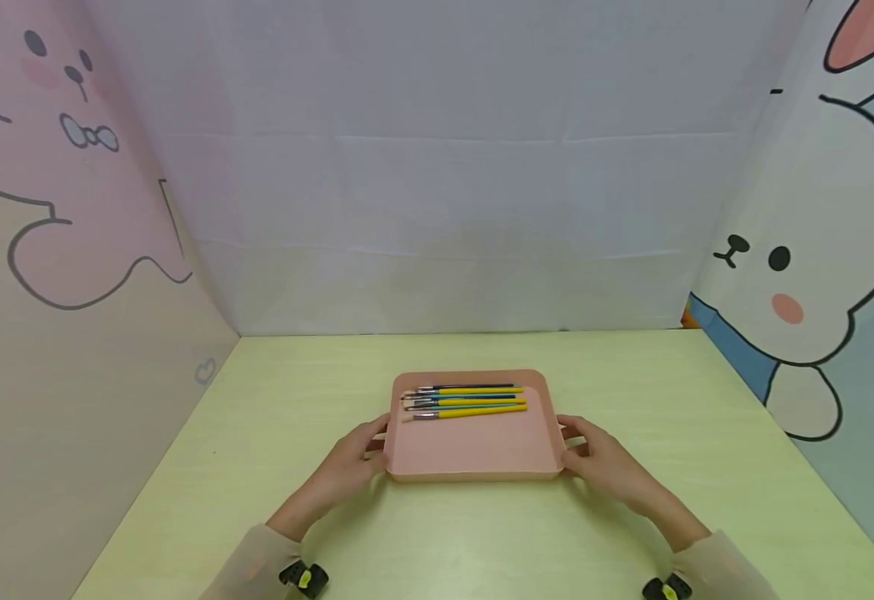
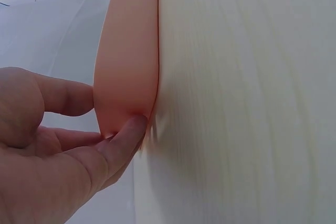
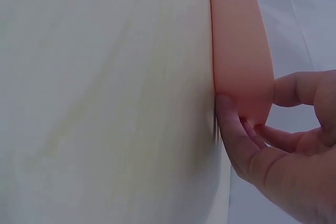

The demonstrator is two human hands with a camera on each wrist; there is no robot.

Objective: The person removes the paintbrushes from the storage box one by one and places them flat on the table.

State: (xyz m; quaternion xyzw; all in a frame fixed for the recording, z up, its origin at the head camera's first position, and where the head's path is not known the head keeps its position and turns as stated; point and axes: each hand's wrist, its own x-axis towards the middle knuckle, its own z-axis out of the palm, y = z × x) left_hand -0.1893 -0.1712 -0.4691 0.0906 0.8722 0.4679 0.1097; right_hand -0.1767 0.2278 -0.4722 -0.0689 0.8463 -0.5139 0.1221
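A pink rectangular tray point(image 1: 474, 454) lies on the table in the middle of the head view. Several paintbrushes point(image 1: 483, 411) with yellow, dark and teal handles rest in its far half, bristles pointing left. At the tray's left end, my left hand point(image 1: 348, 461) grips the near corner, thumb low on the side and fingers at the rim. My right hand point(image 1: 607, 467) holds the opposite end the same way. Both wrist views show the tray wall point(image 2: 128, 51) between thumb and fingers, its bottom edge close along the tabletop. The tray's inside is hidden there.
The pale yellow-green table point(image 1: 466, 537) reaches back to a white cloth wall point(image 1: 437, 208). Side panels with a pink cartoon animal point(image 1: 92, 183) and a white rabbit point(image 1: 804, 233) flank it. A dark band with a small device point(image 1: 304, 577) sits at each sleeve.
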